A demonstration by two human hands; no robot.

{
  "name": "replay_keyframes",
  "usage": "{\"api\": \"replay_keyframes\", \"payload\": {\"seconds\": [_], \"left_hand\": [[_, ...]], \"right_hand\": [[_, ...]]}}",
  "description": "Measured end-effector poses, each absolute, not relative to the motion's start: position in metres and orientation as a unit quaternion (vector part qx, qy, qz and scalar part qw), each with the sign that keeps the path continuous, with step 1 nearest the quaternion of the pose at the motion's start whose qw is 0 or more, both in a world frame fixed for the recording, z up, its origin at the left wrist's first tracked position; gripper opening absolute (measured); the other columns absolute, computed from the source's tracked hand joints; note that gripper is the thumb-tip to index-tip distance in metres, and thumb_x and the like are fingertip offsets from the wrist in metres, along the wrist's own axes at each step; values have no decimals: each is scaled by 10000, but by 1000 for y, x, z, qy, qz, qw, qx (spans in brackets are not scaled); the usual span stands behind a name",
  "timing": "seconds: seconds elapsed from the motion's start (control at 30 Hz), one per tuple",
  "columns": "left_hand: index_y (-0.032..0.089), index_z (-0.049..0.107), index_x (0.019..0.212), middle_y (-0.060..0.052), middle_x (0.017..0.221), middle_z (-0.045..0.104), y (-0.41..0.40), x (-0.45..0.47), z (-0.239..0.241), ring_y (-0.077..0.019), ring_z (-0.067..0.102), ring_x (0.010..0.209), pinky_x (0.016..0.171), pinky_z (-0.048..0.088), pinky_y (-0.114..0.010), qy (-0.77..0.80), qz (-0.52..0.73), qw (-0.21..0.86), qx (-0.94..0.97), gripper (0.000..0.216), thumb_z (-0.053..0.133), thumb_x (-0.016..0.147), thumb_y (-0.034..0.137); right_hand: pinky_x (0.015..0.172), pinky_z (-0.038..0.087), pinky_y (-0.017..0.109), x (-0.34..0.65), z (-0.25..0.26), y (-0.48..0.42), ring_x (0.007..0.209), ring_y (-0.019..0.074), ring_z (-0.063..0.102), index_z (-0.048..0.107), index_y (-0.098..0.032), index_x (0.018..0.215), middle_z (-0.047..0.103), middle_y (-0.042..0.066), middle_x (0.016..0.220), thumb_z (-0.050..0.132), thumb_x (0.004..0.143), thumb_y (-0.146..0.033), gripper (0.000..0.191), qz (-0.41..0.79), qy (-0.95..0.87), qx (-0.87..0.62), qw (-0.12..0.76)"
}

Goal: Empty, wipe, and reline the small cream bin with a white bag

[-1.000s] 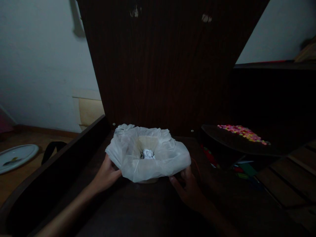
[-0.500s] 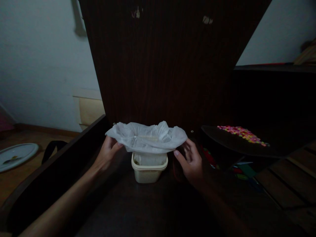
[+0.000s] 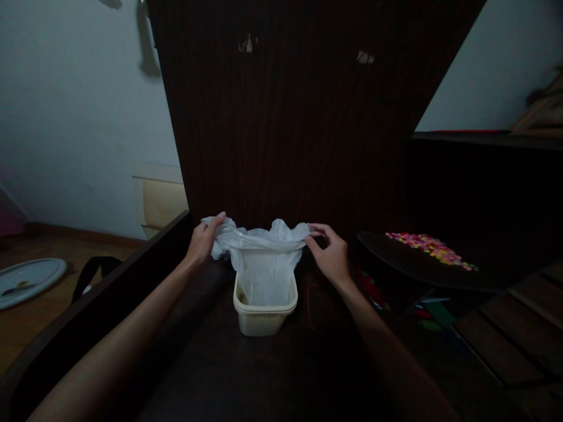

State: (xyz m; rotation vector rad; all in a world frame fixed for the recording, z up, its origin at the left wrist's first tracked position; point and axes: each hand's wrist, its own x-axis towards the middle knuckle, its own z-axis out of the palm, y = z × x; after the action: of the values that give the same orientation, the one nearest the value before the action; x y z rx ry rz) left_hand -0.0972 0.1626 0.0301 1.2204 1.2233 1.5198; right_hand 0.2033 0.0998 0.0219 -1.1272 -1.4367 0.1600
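A small cream plastic bin [image 3: 265, 316] stands on a dark wooden surface [image 3: 264, 381]. A white plastic bag [image 3: 264, 264] rises out of it, stretched upward between both hands. My left hand [image 3: 203, 241] pinches the bag's left rim, fingers closed on the plastic. On the other side, my right hand [image 3: 329, 253] grips the right rim in the same way. The bag's lower part is still inside the bin; what it contains is hidden.
A tall dark wooden panel [image 3: 299, 117] stands right behind the bin. A dark tray [image 3: 417, 264] with colourful small pieces [image 3: 428, 246] lies to the right. A dark rail [image 3: 109, 293] runs along the left; a white plate [image 3: 26, 280] lies on the floor beyond it.
The bag's rim, folded down over the bin a second ago, has been lifted. Both hands rose with it and the bag now stands tall and narrow above the bin.
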Motion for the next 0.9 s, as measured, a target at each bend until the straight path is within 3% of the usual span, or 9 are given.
{"api": "replay_keyframes", "payload": {"seconds": [0.1, 0.2, 0.4, 0.5, 0.6, 0.73, 0.9], "left_hand": [[139, 718, 781, -41, 737, 710, 176, -97, 24, -208, 619, 675, 605, 444, -281, 461, 600, 459, 465, 487, 759, 605, 591], [139, 704, 745, -60, 713, 699, 185, -99, 15, -226, 626, 656, 587, 464, -299, 450, 587, 490, 461, 403, 661, 598, 512], [215, 563, 570, -52, 682, 661, 186, -110, -2, -225, 610, 649, 597, 516, -333, 438, 580, 504, 467, 139, 574, 539, 351], [213, 630, 646, -55, 785, 709, 180, -112, 1, -252, 656, 757, 680, 553, -357, 425, 572, 502, 490, 166, 658, 540, 337], [200, 715, 815, -58, 899, 747, 177, -110, 11, -275, 676, 903, 796, 553, -360, 425, 570, 481, 512, 356, 833, 502, 321], [185, 711, 841, -62, 936, 744, 183, -105, 22, -266, 670, 952, 847, 532, -352, 424, 579, 464, 519, 531, 945, 457, 470], [194, 664, 773, -33, 820, 708, 196, -91, 28, -237, 676, 861, 751, 525, -313, 417, 588, 478, 502, 626, 874, 465, 697]], "right_hand": [[873, 534, 422, 212, 21, 114, 790, 239, 701, 722, -215, 971, 730, 27, 777, 646, 785, -264, 206, 100, -629, -492, 594], [771, 545, 362, 219, 15, 123, 754, 215, 687, 720, -215, 941, 714, 16, 761, 571, 729, -220, 259, 149, -653, -473, 573], [854, 510, 374, 230, 4, 130, 802, 207, 657, 755, -222, 983, 707, -5, 805, 681, 592, -160, 403, 212, -676, -453, 541], [789, 497, 354, 231, 8, 133, 725, 186, 621, 764, -223, 932, 670, -23, 727, 777, 607, -228, 326, 249, -663, -450, 544], [651, 464, 305, 232, 16, 138, 631, 160, 561, 766, -225, 891, 630, -36, 655, 836, 615, -337, 305, 293, -643, -441, 553], [579, 430, 281, 231, 27, 145, 607, 155, 551, 745, -220, 794, 648, -7, 667, 818, 677, -505, 316, 346, -606, -424, 577], [567, 439, 271, 225, 32, 160, 597, 150, 532, 633, -233, 657, 581, -15, 620, 800, 698, -649, 450, 383, -555, -400, 620]]}}
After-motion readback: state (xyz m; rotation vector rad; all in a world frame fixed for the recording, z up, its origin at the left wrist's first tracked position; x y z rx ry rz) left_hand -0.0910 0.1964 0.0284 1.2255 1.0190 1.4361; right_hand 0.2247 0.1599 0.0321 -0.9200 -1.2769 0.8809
